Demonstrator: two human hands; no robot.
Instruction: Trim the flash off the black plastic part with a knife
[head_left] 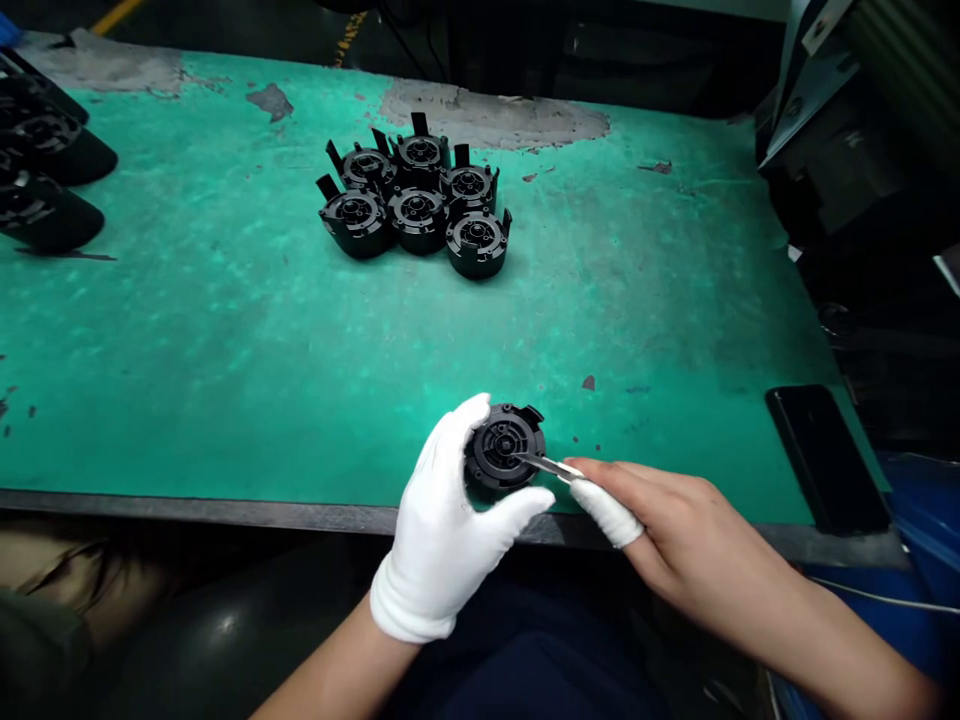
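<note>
A round black plastic part (pixel 504 440) with ribs and a raised tab rests near the table's front edge. My left hand (pixel 450 510), in a white glove, curls its fingers and thumb around the part's left side. In my right hand (pixel 645 505), bare except for a white cover on the thumb, is a thin metal blade like a craft knife (pixel 547 464). Its tip points at the middle of the part's upper face; whether it touches there I cannot tell.
Several similar black parts (pixel 418 215) stand grouped on the green table (pixel 262 350) further back. More black pieces (pixel 45 180) are at the left edge. A black phone (pixel 829 458) lies at the right front corner. Dark machinery (pixel 825 130) borders the right side.
</note>
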